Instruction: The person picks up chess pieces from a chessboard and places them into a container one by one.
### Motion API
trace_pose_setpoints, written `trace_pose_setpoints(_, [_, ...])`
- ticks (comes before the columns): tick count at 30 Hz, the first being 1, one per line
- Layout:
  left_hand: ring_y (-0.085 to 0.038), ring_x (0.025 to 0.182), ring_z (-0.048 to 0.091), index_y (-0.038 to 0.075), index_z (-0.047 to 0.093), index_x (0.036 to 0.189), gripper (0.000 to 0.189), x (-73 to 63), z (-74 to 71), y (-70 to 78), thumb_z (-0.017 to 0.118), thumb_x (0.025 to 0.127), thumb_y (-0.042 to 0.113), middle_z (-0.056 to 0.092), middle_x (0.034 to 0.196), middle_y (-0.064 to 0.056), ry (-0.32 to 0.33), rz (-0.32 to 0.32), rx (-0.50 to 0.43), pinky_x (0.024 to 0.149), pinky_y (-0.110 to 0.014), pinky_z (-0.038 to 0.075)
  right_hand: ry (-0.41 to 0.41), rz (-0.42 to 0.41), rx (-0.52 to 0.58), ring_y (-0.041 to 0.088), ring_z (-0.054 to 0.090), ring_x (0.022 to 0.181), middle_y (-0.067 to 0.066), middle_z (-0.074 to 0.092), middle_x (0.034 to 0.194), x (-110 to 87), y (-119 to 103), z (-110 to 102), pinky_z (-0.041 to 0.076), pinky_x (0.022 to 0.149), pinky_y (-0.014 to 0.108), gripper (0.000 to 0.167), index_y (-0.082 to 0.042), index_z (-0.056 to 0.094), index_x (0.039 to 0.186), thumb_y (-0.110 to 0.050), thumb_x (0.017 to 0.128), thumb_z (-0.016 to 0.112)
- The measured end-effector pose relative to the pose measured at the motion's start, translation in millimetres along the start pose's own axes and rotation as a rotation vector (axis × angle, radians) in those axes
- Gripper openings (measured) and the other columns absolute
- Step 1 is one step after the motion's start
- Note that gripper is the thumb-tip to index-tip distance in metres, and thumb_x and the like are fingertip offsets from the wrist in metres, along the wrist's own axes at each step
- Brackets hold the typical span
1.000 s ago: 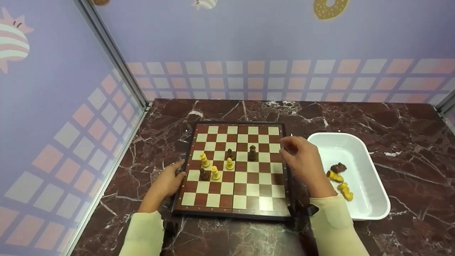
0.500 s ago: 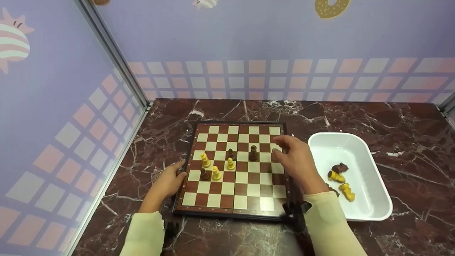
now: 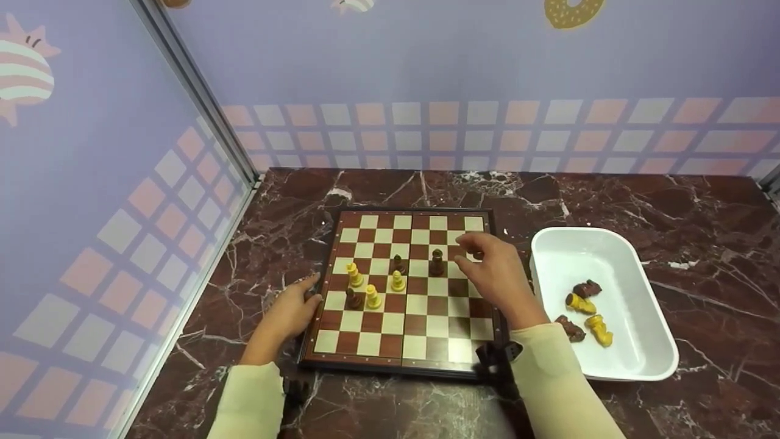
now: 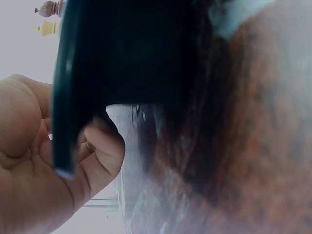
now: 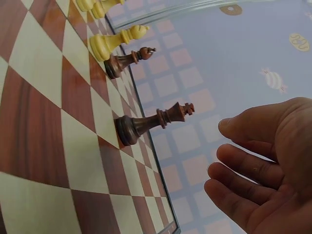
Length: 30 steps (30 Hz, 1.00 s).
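A chessboard (image 3: 429, 347) lies on the marbled table with several yellow and dark brown pieces standing on it. My left hand (image 3: 294, 311) grips its left edge, with thumb and curled fingers showing in the left wrist view. Over the board's right half is my right hand (image 3: 496, 271), fingers loosely bent and nothing between them. A dark chess king (image 5: 151, 122) stands just left of those fingertips, apart from them. Beyond it in the right wrist view are a dark bishop (image 5: 127, 61) and a yellow bishop (image 5: 114, 43). A yellow king (image 3: 354, 275) stands toward the board's left side.
A white tray (image 3: 661, 329) sits right of the board, holding toppled chess pieces, among them a yellow piece (image 3: 599, 331) and a dark piece (image 3: 570, 329). Patterned wall panels (image 3: 390, 73) rise at the back and left of the table (image 3: 390, 402).
My right hand has moved left from the board's right edge toward the dark king. Another dark piece in the tray has come into sight. My left hand stays at the board's edge.
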<state>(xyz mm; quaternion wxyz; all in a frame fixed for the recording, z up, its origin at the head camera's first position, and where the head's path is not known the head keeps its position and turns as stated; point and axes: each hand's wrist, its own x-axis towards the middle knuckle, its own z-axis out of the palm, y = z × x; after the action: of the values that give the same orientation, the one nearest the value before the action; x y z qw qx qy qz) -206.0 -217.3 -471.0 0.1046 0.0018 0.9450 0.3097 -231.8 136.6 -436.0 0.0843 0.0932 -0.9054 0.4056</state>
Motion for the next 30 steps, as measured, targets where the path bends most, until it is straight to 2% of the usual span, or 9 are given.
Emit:
trace_pose_setpoints(4, [-0.012,0.052,0.040,0.005,0.036,0.150,0.051,1.4,1.0,1.0,0.048,0.101,0.014,0.058,0.091,-0.013,-0.010,-0.024,-0.019,0.063,-0.033,0.041,-0.013,-0.023,-0.004,0.027,0.066,0.103,0.010,0.070,0.111,0.8,0.8,3.3,0.052,0.088,0.043,0.030,-0.009,0.068,0.116,-0.017,0.087,0.071])
trace_pose_setpoints(5, [-0.012,0.053,0.041,0.005,0.036,0.150,0.051,1.7,1.2,1.1,0.049,0.101,0.014,0.055,0.084,-0.010,-0.009,-0.026,-0.019,0.063,-0.033,0.040,-0.013,-0.026,-0.004,0.027,0.066,0.102,0.010,0.070,0.110,1.2,0.8,4.3,0.052,0.087,0.043,0.029,-0.009,0.068,0.115,-0.017,0.087,0.071])
trace_pose_setpoints(6, [-0.013,0.054,0.041,0.005,0.036,0.150,0.051,1.6,1.3,1.3,0.049,0.101,0.014,0.051,0.078,-0.007,-0.008,-0.027,-0.020,0.063,-0.033,0.041,-0.014,-0.029,-0.004,0.027,0.066,0.101,0.010,0.070,0.109,1.7,0.8,5.6,0.053,0.087,0.043,0.029,-0.008,0.068,0.115,-0.016,0.087,0.071])
trace_pose_setpoints(11, [-0.013,0.056,0.043,0.004,0.037,0.149,0.051,1.5,1.4,0.6,0.049,0.101,0.014,0.051,0.078,-0.007,-0.001,-0.021,-0.015,0.070,-0.037,0.043,-0.024,-0.033,-0.007,0.026,0.066,0.096,0.010,0.070,0.102,4.2,0.1,13.0,0.052,0.084,0.042,0.031,-0.008,0.069,0.114,-0.015,0.085,0.072])
trace_pose_setpoints(18, [-0.013,0.054,0.043,0.004,0.037,0.149,0.050,0.4,1.5,-0.3,0.048,0.101,0.014,0.050,0.074,-0.005,0.002,-0.017,-0.023,0.062,-0.033,0.041,-0.088,0.001,0.031,0.027,0.065,0.105,0.011,0.068,0.117,6.9,-1.3,22.6,0.052,0.090,0.043,0.036,-0.009,0.066,0.122,-0.017,0.087,0.070])
trace_pose_setpoints(22, [-0.013,0.055,0.043,0.004,0.038,0.148,0.050,0.5,1.7,-0.4,0.049,0.101,0.014,0.050,0.072,-0.004,0.011,-0.007,-0.009,0.065,-0.034,0.043,-0.110,0.019,0.040,0.028,0.064,0.108,0.010,0.066,0.122,8.1,-1.2,27.0,0.051,0.092,0.043,0.038,-0.010,0.065,0.125,-0.017,0.088,0.069])
trace_pose_setpoints(30, [-0.012,0.054,0.043,0.003,0.038,0.148,0.050,1.0,0.9,0.5,0.049,0.100,0.013,0.051,0.071,-0.004,0.003,-0.007,-0.016,0.060,-0.031,0.041,-0.094,0.004,0.051,0.026,0.066,0.106,0.009,0.070,0.115,12.9,-2.9,33.6,0.052,0.091,0.043,0.031,-0.009,0.067,0.120,-0.012,0.090,0.067])
